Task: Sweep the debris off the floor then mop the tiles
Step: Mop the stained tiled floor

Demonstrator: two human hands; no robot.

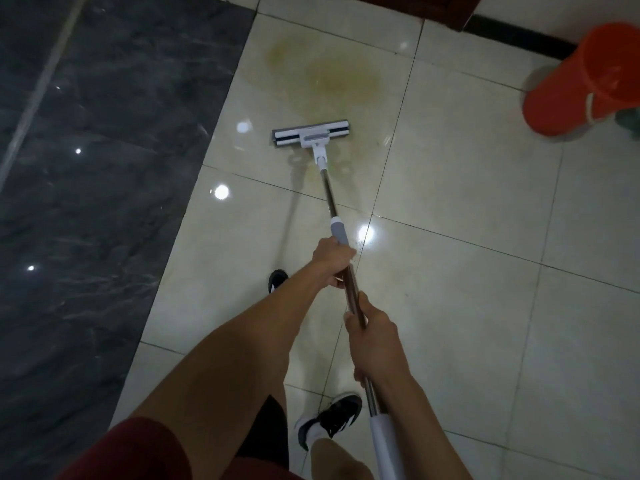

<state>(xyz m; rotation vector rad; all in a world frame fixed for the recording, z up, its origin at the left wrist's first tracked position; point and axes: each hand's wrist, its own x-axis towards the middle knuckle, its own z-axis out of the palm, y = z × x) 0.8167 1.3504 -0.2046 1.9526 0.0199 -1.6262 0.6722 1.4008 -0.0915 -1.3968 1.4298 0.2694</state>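
Head view shows a flat mop (311, 137) with a white and dark head lying on the pale tiles (450, 188), at the near edge of a yellowish stain (332, 77); its metal pole has a grey sleeve; the left hand (332, 261) grips the pole below this sleeve; the right hand (372, 336) grips it nearer; an orange bucket (581, 81) stands far right.

**What the view hides or cuts off**

The orange plastic bucket (568, 88) runs past the right edge, its far side unseen. The dark blurred object (628, 124) beside it cannot be identified. The metal mop pole (349, 282) is covered where both hands wrap it, and its white lower sleeve (386, 445) leaves the bottom edge. The forward black shoe (277, 279) is mostly hidden behind the left forearm.
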